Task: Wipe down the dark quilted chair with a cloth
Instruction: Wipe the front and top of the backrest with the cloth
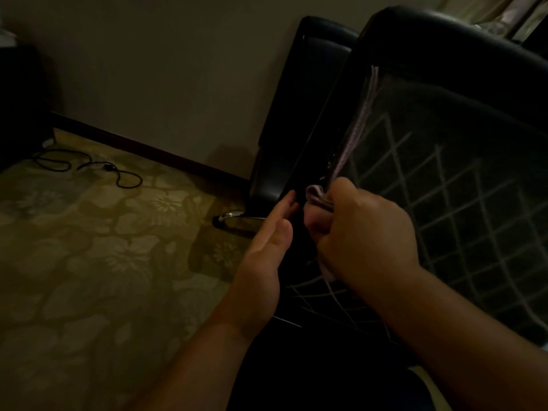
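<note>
**Wiping the side edge of a quilted chair, head view in dim light**

Nearest the camera, two bare forearms reach forward. The right hand point(364, 232) is curled into a fist round a bunched pale pink cloth point(315, 197), which shows at the top of the fist and again below it. The cloth lies between the curled fingers point(318, 223) and the chair's dark side edge, pressed against it. The left hand point(268, 241) is held flat with straight fingers, edge-on just beside that same dark edge; whether it touches cannot be told. Behind the hands rises the dark quilted chair point(459, 179), its diamond stitching pale against the upholstery, with a pale streak along its glossy black frame point(444, 34). A second dark chair point(299, 114) stands just beyond, against the wall. Farther left, a black cable point(89, 167) lies on the floral carpet point(89, 247).

Risk: the loosely bunched cloth may slip from the fist, and poor light may leave patches missed.
</note>
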Tool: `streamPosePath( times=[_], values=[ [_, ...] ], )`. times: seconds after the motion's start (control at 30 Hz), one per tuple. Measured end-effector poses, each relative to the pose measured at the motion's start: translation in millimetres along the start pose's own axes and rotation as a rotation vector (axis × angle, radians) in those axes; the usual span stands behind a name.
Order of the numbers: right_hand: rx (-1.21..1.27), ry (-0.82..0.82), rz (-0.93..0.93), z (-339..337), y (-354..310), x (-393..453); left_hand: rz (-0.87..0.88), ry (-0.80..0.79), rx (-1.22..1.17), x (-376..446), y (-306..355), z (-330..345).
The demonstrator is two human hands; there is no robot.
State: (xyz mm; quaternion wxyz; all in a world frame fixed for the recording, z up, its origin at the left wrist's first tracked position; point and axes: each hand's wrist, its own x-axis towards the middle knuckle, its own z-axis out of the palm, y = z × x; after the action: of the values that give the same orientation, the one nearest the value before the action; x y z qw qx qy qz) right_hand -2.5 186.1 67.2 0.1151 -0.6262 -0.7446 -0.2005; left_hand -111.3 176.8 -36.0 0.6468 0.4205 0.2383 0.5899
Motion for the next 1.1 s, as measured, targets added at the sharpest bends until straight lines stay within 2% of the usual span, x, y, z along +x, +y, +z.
streamPosePath(
  times=[0.2, 0.3, 0.4, 0.47, 0.53, 0.63, 0.73, 0.87, 0.93, 1.1],
  values=[
    [-0.020, -0.240, -0.059, 9, -10, -17, 0.017, 0.024, 0.069, 2, 7, -4],
    [-0.032, -0.182, -0.046, 4, -4, -9, 0.026, 0.016, 0.068, 2, 10, -3],
    [-0.009, -0.052, -0.012, -3, 0, 0, 0.011, 0.023, 0.082, -5, 14, 4],
    [0.007, -0.093, -0.012, -3, -4, -1, 0.008, 0.058, 0.115, -7, 15, 6],
    [0.031, -0.206, -0.023, 1, -9, -10, -0.018, 0.085, 0.129, -5, 22, 8],
    [0.037, -0.304, -0.076, 9, -15, -22, -0.044, 0.072, 0.167, 6, 37, 12],
    [0.034, -0.282, -0.047, 3, -10, -14, -0.033, 0.022, 0.218, 17, 54, 21],
    [0.038, -0.119, 0.063, -26, 12, 15, 0.011, 0.031, 0.269, 31, 72, 33],
    [0.016, -0.092, 0.032, -29, 15, 15, 0.009, 0.044, 0.260, 37, 78, 36],
    [0.021, -0.250, -0.119, -8, -4, -9, -0.055, 0.107, 0.249, 39, 84, 43]
  ],
)
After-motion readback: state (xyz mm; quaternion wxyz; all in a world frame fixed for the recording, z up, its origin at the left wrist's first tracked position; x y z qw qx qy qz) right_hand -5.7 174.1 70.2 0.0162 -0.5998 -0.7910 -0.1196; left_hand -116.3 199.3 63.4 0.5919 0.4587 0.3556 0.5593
